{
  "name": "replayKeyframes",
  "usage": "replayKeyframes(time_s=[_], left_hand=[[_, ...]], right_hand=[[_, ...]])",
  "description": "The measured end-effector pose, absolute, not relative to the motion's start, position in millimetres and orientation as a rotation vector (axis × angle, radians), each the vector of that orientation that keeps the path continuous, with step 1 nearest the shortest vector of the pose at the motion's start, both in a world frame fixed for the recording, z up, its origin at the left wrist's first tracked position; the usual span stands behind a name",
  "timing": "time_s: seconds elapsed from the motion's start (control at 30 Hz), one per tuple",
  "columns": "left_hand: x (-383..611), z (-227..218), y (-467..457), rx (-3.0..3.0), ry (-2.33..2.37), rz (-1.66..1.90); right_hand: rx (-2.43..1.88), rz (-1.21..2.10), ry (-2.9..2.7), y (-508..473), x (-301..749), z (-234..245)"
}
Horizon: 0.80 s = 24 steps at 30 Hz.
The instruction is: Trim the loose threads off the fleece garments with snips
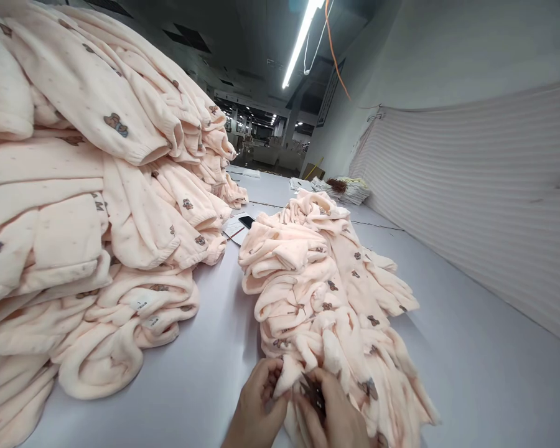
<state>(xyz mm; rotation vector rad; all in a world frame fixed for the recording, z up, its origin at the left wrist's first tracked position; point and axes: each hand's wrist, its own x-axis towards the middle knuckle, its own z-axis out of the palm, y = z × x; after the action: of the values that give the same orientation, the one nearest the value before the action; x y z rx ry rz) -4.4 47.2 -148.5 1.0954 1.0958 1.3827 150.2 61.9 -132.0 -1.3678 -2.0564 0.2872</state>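
Observation:
A heap of pale pink fleece garments (303, 261) with small bear prints lies lengthwise along the table before me. At its near end my left hand (260, 398) is closed, pinching a fold of the pink fabric (288, 373). Right beside it, my right hand (331, 414) is closed around small dark thread snips (313, 393), whose blades point up and left close to the pinched fold. Whether the blades touch the cloth I cannot tell. The lower parts of both hands run off the bottom edge.
A tall pile of similar pink garments (98, 199) rises on the left. Between the piles lie a phone (246, 221) and a paper with a pen (236, 231). Bundles of cloth (350, 188) sit at the far end of the white table (466, 361). Striped sheeting (471, 180) hangs along the right.

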Motion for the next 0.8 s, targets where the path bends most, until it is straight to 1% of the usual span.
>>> replayKeyframes(time_s=[0.13,0.23,0.3,0.37,0.5,0.57,0.6,0.73,0.8], left_hand=[[-17,-145,44,0.942,1.005,1.266],[-23,-144,46,0.729,0.872,1.117],[-23,-143,47,0.626,0.829,1.109],[-21,-141,49,0.574,0.794,1.141],[-18,-136,50,0.506,0.647,1.2],[-18,-135,51,0.484,0.583,1.215],[-18,-134,51,0.476,0.568,1.215],[-20,-136,50,0.487,0.579,1.197],[-20,-136,50,0.521,0.613,1.187]], right_hand=[[-1.393,0.063,-2.164,85,151,-120],[-1.473,0.027,-2.207,101,152,-106],[-1.503,0.031,-2.229,106,152,-99],[-1.491,0.098,-2.248,105,152,-93],[-1.417,0.496,-2.225,86,154,-84],[-1.341,0.576,-2.27,75,155,-83],[-1.313,0.533,-2.306,71,154,-84],[-1.272,0.164,-2.419,66,150,-97],[-1.252,0.118,-2.424,68,148,-103]])
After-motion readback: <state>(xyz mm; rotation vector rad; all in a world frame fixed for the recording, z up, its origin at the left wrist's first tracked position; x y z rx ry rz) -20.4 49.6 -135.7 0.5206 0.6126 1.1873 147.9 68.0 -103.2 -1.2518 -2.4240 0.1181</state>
